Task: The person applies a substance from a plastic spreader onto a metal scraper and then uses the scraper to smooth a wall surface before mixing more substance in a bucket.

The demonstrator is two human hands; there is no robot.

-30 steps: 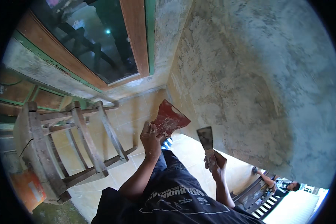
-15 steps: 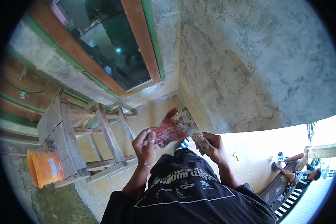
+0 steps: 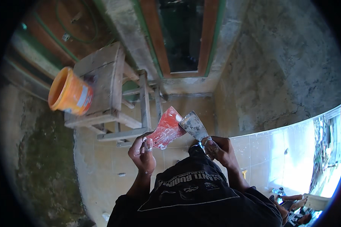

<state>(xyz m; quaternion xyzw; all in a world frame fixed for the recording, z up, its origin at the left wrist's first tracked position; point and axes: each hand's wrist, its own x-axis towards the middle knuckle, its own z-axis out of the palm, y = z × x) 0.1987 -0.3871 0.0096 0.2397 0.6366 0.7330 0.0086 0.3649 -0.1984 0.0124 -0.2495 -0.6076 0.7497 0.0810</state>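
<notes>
In my left hand (image 3: pixel 143 153) is a flat red plastic scraper (image 3: pixel 166 128) streaked with pale residue, gripped at its lower left end. My right hand (image 3: pixel 220 152) grips the handle of a metal putty knife (image 3: pixel 192 125), whose stained, flat blade overlaps or touches the right edge of the red scraper. Both tools are held in front of my body, above the tiled floor.
An orange bucket (image 3: pixel 70 90) sits on a worn wooden stand (image 3: pixel 100 83) at the left. A wooden-framed glass window (image 3: pixel 180 38) is ahead, a rough plastered wall (image 3: pixel 280 64) at the right. At the lower right another person (image 3: pixel 293 210) is seated or reclining.
The two tools have come together from apart. The view has swung left, so the stand, bucket and window appear further right; the bucket also shows higher in the picture.
</notes>
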